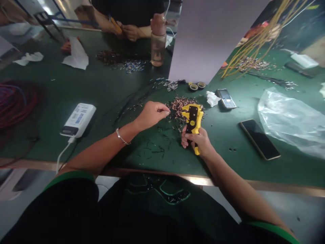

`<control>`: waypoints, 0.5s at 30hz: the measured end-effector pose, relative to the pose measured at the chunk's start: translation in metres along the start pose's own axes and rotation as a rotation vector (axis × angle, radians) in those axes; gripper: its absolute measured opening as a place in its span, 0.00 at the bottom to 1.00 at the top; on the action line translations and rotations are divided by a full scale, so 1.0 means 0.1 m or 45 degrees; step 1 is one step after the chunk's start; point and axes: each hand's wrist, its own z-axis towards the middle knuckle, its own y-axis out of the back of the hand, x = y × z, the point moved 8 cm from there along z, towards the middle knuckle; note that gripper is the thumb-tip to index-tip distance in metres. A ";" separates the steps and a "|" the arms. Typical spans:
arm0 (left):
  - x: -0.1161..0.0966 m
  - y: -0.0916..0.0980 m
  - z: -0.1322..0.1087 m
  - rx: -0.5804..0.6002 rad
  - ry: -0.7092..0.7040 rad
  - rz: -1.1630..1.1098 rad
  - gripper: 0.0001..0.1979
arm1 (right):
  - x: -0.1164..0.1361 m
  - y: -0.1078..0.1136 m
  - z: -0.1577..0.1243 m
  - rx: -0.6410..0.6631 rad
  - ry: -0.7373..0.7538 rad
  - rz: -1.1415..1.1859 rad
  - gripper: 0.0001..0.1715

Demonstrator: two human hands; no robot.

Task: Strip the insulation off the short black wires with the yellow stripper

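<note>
My right hand (196, 140) is wrapped round the handles of a yellow and black wire stripper (193, 120), its jaws pointing away from me. To the left, my left hand (153, 115) is closed in a pinch, thumb against the fingers. Whatever lies between those fingertips is too small to make out. Just beyond both hands spreads a pile of short copper-ended wire pieces (180, 103). Dark insulation scraps (157, 149) are scattered on the green table (101, 149) in front of me. Long black wires (129, 101) lie beyond my left forearm.
A white power bank (78, 120) with a cable is at left, near coiled red wires (15, 103). On the right lie a smartphone (259, 139), a keypad phone (226, 99) and a plastic bag (291, 118). Beyond stand a bottle (157, 47) and a pale panel (203, 40); co-workers' hands (130, 32) work opposite.
</note>
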 end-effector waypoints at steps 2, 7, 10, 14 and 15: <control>-0.12 0.00 -0.04 -0.007 -0.097 0.080 0.07 | 0.03 -0.02 0.01 0.020 0.004 0.022 0.15; -0.34 -0.06 -0.16 0.018 -0.249 0.194 0.09 | 0.13 -0.01 0.02 0.006 0.098 0.002 0.17; -0.41 -0.13 -0.22 0.053 -0.298 0.183 0.10 | 0.15 -0.01 0.03 0.002 0.118 0.011 0.17; -0.44 -0.26 -0.29 0.121 -0.331 0.163 0.09 | 0.16 0.01 0.03 -0.024 0.153 0.021 0.16; -0.44 -0.30 -0.30 0.150 -0.337 0.158 0.09 | 0.16 0.01 0.03 -0.032 0.164 0.017 0.15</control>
